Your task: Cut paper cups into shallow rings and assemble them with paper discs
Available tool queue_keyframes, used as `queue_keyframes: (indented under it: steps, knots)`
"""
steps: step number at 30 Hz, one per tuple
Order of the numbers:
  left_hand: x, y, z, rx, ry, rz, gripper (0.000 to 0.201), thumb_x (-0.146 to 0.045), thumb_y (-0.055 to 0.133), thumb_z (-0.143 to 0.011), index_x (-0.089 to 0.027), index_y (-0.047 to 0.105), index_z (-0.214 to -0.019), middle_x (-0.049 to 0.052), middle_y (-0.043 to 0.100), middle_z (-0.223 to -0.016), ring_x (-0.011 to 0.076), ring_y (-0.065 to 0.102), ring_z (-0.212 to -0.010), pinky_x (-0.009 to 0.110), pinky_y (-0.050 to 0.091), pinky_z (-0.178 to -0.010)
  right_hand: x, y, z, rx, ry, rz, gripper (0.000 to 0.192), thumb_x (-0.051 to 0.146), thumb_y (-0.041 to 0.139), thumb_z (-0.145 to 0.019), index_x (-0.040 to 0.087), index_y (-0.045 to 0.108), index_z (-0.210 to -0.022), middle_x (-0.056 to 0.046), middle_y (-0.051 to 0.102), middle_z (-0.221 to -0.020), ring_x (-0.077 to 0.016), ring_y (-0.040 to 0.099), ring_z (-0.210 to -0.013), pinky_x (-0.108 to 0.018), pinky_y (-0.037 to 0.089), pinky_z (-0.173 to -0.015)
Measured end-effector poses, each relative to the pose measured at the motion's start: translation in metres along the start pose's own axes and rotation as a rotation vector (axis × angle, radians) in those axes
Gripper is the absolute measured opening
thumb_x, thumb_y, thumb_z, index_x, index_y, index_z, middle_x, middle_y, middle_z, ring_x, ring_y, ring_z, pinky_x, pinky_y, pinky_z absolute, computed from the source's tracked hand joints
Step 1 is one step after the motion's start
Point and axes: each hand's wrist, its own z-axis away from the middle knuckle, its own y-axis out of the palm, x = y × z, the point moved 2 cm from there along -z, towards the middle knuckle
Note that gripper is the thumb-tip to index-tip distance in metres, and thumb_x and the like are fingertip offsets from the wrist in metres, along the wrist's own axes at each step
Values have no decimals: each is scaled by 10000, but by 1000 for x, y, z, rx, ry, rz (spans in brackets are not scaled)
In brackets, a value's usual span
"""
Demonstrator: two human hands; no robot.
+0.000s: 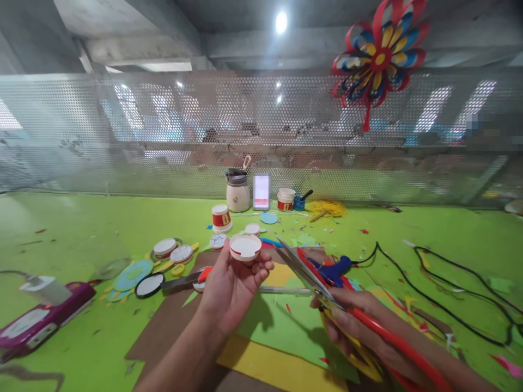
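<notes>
A: Nearest, what does each hand hold?

B: The right hand (351,321) is closed around the red-and-yellow handles of the scissors (310,272), blades parted. The left hand (232,288) pinches a cut-down paper cup (245,247) by its wall, above the brown card (171,321).

A: How would the cup handle?

B: Light, thin and probably easy to crush; best held near the stiffer base.

A: Farther off?

B: Paper discs (163,256), then jars (238,193), on the green worktop (81,228).

Shiny metal scissors blades (304,268), glossy red plastic handles (392,342); matt paper cup (245,247).
</notes>
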Motion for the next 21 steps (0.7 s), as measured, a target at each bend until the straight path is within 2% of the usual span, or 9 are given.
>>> queue_keyframes:
  steps: [3,11,15,21]
  knots:
    - [0,0,1,-5,9,4,544,-387,277,-1004,-54,683,-863,195,720,-761,190,700,-648,229,575,-577,1,2,1,-36,-30,-9,553,682,565,-812,181,653,-1028,-15,588,-680,-122,524,-562,-247,431,-545]
    - [0,0,0,-7,7,0,533,-360,262,-1012,-53,677,-880,191,728,-765,186,704,-659,227,579,-594,6,4,3,-22,-8,2,511,689,564,-798,216,642,-974,-6,562,-632,-136,490,-504,-277,396,-521]
    - [0,0,1,-6,-5,0,501,-368,300,-1005,-64,678,-877,184,725,-761,184,697,-654,231,581,-583,6,3,3,-38,-20,34,459,673,559,-810,235,645,-918,-31,589,-674,-161,527,-559,-284,423,-545]
    - [1,-3,-2,34,-3,-28,459,-375,349,-990,-73,682,-898,187,721,-802,194,685,-674,257,563,-619,-2,1,1,25,-61,12,514,662,536,-835,201,642,-1036,-28,589,-685,-135,536,-547,-250,421,-523]
